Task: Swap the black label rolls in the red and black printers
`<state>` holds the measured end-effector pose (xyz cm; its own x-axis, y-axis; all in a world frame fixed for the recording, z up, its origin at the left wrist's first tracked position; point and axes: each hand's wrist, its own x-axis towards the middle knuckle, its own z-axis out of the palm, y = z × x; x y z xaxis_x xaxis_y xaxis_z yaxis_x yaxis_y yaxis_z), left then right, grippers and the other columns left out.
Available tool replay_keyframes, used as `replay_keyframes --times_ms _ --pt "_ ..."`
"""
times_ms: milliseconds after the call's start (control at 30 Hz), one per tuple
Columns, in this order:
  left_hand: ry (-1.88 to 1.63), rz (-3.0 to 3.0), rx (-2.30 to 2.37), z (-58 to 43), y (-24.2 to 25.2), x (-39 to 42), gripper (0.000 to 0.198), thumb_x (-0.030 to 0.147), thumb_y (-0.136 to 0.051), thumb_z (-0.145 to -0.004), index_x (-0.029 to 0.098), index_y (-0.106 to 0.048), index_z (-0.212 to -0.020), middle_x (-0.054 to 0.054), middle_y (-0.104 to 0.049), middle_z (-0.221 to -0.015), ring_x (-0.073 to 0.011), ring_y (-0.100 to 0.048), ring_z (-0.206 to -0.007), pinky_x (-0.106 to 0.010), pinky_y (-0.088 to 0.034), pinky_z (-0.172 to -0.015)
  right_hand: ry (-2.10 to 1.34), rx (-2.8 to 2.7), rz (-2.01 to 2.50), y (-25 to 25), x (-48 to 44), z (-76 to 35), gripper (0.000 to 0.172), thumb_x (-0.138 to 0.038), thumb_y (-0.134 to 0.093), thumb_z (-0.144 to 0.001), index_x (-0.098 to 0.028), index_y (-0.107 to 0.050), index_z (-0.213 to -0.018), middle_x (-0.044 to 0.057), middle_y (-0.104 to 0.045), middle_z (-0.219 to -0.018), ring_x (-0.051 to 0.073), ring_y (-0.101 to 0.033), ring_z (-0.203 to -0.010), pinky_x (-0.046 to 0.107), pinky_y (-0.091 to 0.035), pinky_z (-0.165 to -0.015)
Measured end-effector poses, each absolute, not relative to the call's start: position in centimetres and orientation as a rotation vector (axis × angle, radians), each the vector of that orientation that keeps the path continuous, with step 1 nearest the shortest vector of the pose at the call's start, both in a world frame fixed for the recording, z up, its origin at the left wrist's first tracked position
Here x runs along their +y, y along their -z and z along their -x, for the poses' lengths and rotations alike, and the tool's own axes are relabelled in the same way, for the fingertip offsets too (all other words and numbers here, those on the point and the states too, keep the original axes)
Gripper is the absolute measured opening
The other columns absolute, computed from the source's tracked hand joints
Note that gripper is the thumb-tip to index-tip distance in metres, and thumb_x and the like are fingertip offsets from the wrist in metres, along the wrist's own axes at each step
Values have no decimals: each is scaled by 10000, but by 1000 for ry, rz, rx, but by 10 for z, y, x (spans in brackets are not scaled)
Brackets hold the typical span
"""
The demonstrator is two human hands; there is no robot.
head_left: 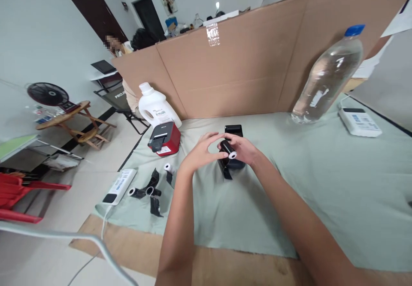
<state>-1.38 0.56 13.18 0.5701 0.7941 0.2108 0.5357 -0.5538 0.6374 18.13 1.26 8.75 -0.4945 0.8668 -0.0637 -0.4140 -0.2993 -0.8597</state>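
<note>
Holds black roll (226, 146) near frame centre in curled fingers of left hand (201, 152) and right hand (246, 149), long axis slanted, white-cored end toward lower right; has open green cloth (331, 187) at right, below cardboard panel (244, 71).

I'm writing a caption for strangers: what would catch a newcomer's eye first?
Probably the tall, clear plastic bottle with a blue cap, standing at the right before the brown cardboard screen. Next, at the left, the boxy red-and-black device in front of the white plastic jug. Then, mid-table, the left hand and right hand at a small black roll with a white core.
</note>
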Motion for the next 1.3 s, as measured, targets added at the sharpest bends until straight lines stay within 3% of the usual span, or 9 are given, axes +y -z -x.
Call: replay_keyframes --times_ms 100,200,300,433,567,633,800,1000,1300 --pt "-747 -2324 1035 2 -126 2 438 404 -774 -816 296 -693 -1233 -66 -584 -1380 -271 -487 -1327 -411 -388 -1132 -1782 -1093 825 -88 11 -177 402 -227 -495 -624 -218 -583 -1016 53 -698 -948 214 -644 -875 303 -515 -715" --pt "-881 -2242 1120 -7 -120 0 312 372 -758 -834 246 -717 -1116 -46 -694 -1123 -224 -603 -1088 -335 -471 -988 -1689 -1158 926 -91 11 -178 321 -245 -489 -665 -212 -597 -966 65 -694 -1032 218 -638 -954 289 -519 -730" --pt "-1003 -2035 1164 -15 -109 5 288 321 -714 -867 213 -708 -1133 -42 -715 -1095 -167 -624 -903 -271 -492 -860 -1498 -1331 1010 -96 12 -187 325 -272 -535 -723 -211 -648 -1022 54 -688 -1062 208 -630 -945 275 -504 -700" --pt "-1062 -1755 1142 -27 -87 13 410 252 -717 -843 200 -670 -1247 -59 -681 -1190 -93 -595 -747 -230 -497 -782 -1194 -1576 1070 -95 15 -206 311 -247 -625 -735 -206 -701 -1034 46 -700 -1034 203 -634 -960 318 -505 -827" --pt "-1058 -1528 1146 -34 -70 16 566 203 -730 -805 175 -573 -1349 -95 -638 -1242 -66 -601 -722 -212 -503 -735 -1194 -1723 1006 -85 20 -219 301 -233 -650 -761 -209 -709 -1056 58 -719 -1088 218 -660 -975 361 -511 -885" --pt "-1016 -1447 1150 -34 -64 17 621 177 -724 -796 161 -523 -1384 -95 -664 -1173 -84 -624 -746 -211 -506 -719 -1119 -1763 1061 -80 24 -221 295 -212 -629 -785 -202 -710 -1069 66 -726 -1100 223 -669 -973 367 -517 -882" --pt "-802 -1434 1265 -23 -57 14 653 224 -746 -795 128 -497 -1391 -7 -684 -777 -128 -624 -679 -223 -478 -655 -738 -1784 1343 -66 35 -220 332 -148 -566 -844 -191 -720 -1136 90 -727 -1180 246 -660 -1056 383 -492 -950" --pt "-594 -1506 1326 -17 -65 7 784 230 -736 -803 108 -390 -1497 33 -654 -653 -126 -577 -585 -228 -441 -610 -530 -1962 1581 -54 41 -216 404 -143 -478 -925 -180 -688 -1269 131 -675 -1306 318 -581 -1211 465 -394 -1042" --pt "-486 -1623 1421 -23 -73 -1 851 288 -747 -789 96 -375 -1529 53 -606 -582 -144 -565 -537 -245 -442 -603 -356 -2069 1745 -46 41 -203 452 -177 -363 -965 -183 -668 -1299 162 -661 -1262 355 -513 -1142 481 -365 -934"
